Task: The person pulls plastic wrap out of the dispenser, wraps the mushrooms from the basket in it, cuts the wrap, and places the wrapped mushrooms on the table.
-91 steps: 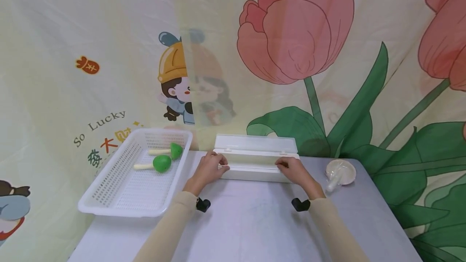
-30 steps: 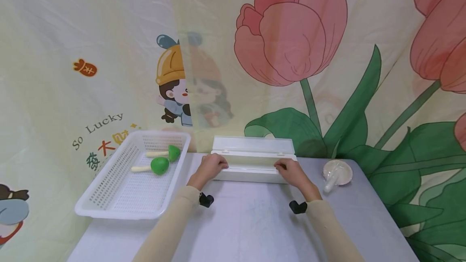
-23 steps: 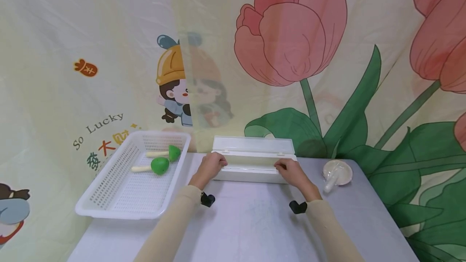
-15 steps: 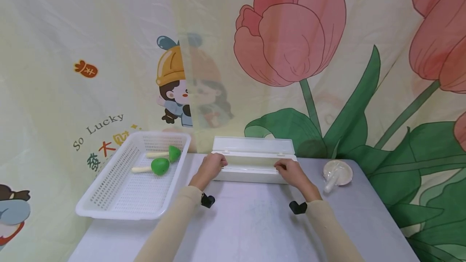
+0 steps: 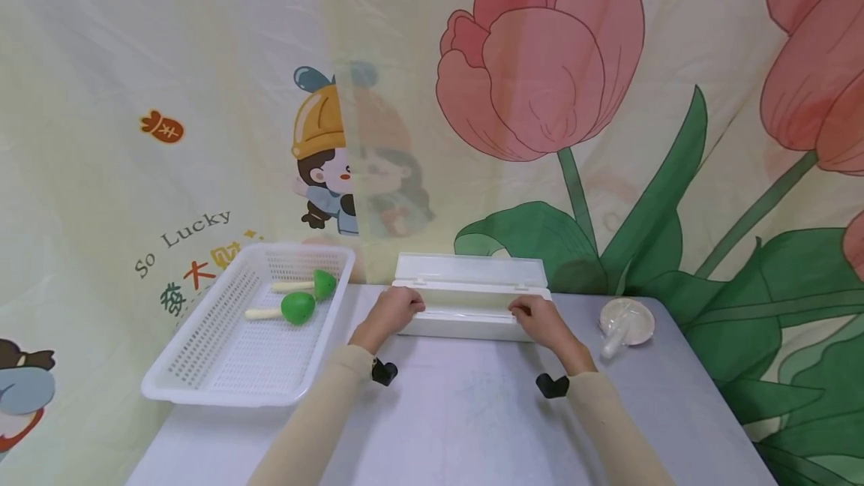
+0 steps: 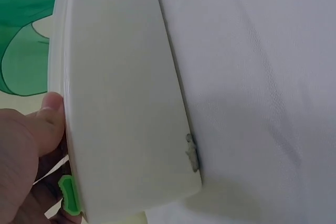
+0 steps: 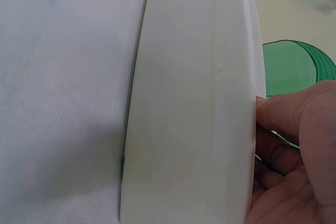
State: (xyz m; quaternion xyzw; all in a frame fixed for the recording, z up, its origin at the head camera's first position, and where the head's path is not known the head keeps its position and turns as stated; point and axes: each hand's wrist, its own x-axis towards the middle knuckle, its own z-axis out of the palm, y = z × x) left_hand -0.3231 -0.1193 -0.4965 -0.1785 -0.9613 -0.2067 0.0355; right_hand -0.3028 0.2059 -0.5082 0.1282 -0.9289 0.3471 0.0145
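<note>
Head view: one long white box point(image 5: 466, 328) is set near the back of the table point(image 5: 472, 418), its single lid point(image 5: 469, 270) raised behind it. The box is gripped at its front rim near one end by the left hand point(image 5: 391, 313) and near the other by the right hand point(image 5: 542, 316), so its middle lies between the two. In both wrist views, a thumb is laid against the rim with fingers curled beyond it, partly hidden. One small green piece point(image 6: 70, 195) is seen beside the left fingers. To the left, two green-headed objects point(image 5: 298, 309) with pale handles are held in one white basket point(image 5: 226, 399). To the right, one cream dish point(image 5: 646, 325) is partly covered by clear plastic point(image 5: 615, 341). On the backdrop point(image 5: 223, 43), "So Lucky" is printed above 發大财; a top line is cut off.
</note>
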